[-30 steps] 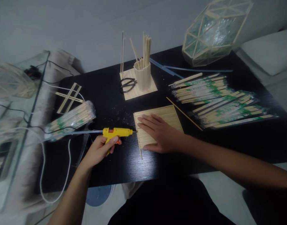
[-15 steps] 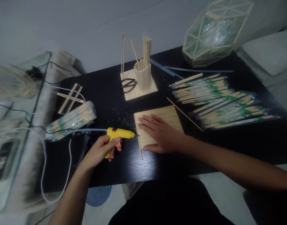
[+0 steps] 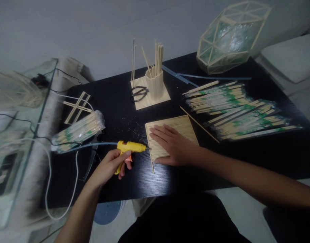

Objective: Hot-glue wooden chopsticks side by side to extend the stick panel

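My left hand (image 3: 114, 163) grips a yellow hot glue gun (image 3: 131, 146) with an orange trigger, and a glue stick sticks out of its back. The gun's nozzle meets the left edge of a flat square panel of wooden sticks (image 3: 181, 125). Along that edge lies a thin stick (image 3: 152, 167), its end poking out past the panel's near corner. My right hand (image 3: 174, 145) lies flat on the panel with fingers spread, covering part of it. A single loose stick (image 3: 199, 124) rests slantwise just right of the panel.
Behind the panel stands a stick-built cup (image 3: 155, 86) on a square base, with black scissors (image 3: 139, 93) beside it. Wrapped chopsticks (image 3: 246, 114) spread over the right side. A bagged bundle (image 3: 80, 130) and white cable (image 3: 47, 182) lie left. A faceted frame (image 3: 232, 40) sits at back right.
The glue gun's nozzle has shifted very slightly toward me along the panel's left edge. My right hand stays on the panel. The whole view has moved a little.
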Demonstrator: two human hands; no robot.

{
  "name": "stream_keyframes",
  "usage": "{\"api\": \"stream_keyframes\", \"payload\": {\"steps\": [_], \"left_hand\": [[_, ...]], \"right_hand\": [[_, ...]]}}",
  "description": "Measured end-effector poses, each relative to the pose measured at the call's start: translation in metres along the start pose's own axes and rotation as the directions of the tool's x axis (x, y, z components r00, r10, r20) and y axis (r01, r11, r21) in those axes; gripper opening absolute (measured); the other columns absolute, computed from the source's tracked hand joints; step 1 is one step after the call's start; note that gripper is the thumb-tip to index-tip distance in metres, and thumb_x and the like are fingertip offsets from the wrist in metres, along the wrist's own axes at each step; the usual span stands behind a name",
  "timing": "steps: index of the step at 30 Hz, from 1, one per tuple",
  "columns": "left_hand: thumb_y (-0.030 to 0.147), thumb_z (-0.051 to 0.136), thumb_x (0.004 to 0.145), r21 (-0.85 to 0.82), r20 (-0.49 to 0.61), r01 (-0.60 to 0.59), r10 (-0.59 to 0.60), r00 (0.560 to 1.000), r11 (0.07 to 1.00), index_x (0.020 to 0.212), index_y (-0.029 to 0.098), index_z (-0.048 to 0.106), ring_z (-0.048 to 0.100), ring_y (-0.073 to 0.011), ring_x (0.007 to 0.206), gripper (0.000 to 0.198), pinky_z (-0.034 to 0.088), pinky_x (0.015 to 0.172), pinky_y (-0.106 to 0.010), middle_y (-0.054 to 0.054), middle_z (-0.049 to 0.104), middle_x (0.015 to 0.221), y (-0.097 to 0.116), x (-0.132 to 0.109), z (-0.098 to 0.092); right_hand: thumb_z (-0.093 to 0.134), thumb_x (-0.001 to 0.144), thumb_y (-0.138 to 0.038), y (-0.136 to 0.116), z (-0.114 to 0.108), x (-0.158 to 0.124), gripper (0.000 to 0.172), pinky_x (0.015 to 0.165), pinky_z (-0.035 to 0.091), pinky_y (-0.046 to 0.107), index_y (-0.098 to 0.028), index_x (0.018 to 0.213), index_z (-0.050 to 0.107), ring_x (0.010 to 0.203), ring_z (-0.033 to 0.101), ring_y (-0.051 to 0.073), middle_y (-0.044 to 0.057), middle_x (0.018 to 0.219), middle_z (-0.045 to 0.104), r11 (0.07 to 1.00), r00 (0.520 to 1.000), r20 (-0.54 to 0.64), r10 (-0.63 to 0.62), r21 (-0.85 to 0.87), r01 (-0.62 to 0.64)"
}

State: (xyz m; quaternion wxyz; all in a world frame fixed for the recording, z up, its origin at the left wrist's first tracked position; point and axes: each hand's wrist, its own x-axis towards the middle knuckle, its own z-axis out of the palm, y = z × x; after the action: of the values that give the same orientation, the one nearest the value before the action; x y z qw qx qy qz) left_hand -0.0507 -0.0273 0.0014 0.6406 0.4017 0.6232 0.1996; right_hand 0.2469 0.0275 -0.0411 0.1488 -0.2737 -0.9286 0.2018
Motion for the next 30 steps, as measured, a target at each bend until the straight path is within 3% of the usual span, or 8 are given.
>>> {"api": "stream_keyframes", "payload": {"steps": [7,14,17,30], "left_hand": [[0.066,0.074,0.090,0.038,0.059,0.017,-0.019,0.998,0.999,0.079,0.015,0.073,0.052,-0.0104,0.038,0.052,0.044,0.037,-0.022,-0.003,0.070,0.062,-0.012,-0.009,-0.003],[0.064,0.069,0.096,0.123,0.049,-0.115,0.109,0.993,0.986,0.104,0.013,0.081,0.047,-0.0104,0.043,0.053,0.038,0.042,-0.020,0.002,0.058,0.053,-0.015,-0.018,-0.006],[0.067,0.065,0.098,0.172,0.079,-0.146,0.134,0.988,0.974,0.098,0.013,0.081,0.045,-0.0101,0.043,0.056,0.035,0.044,-0.020,0.004,0.051,0.048,-0.013,-0.020,-0.008],[0.072,0.060,0.098,0.225,0.057,-0.147,0.137,0.989,0.963,0.075,0.017,0.067,0.042,-0.0102,0.042,0.061,0.031,0.046,-0.022,0.003,0.051,0.045,-0.013,-0.019,-0.005]], "right_hand": [[0.072,0.097,-0.061,0.000,-0.001,0.001,0.093,0.136,0.020,0.059,-0.004,0.164,0.042,0.166,0.028,0.037,0.027,0.172,0.039,1.000,1.000,-0.007,0.003,0.001,-0.003],[0.071,0.097,-0.064,0.000,-0.001,0.001,0.095,0.137,0.020,0.058,0.003,0.160,0.045,0.164,0.031,0.040,0.030,0.170,0.041,1.000,1.000,-0.013,-0.012,-0.010,0.012],[0.070,0.098,-0.064,0.000,-0.001,0.000,0.093,0.136,0.020,0.058,0.000,0.161,0.044,0.165,0.030,0.039,0.029,0.171,0.040,1.000,1.000,-0.012,-0.011,-0.013,0.011],[0.070,0.098,-0.063,0.000,-0.001,0.000,0.095,0.136,0.019,0.060,-0.005,0.166,0.038,0.166,0.027,0.037,0.027,0.173,0.037,1.000,1.000,-0.001,0.001,0.020,-0.001]]}}
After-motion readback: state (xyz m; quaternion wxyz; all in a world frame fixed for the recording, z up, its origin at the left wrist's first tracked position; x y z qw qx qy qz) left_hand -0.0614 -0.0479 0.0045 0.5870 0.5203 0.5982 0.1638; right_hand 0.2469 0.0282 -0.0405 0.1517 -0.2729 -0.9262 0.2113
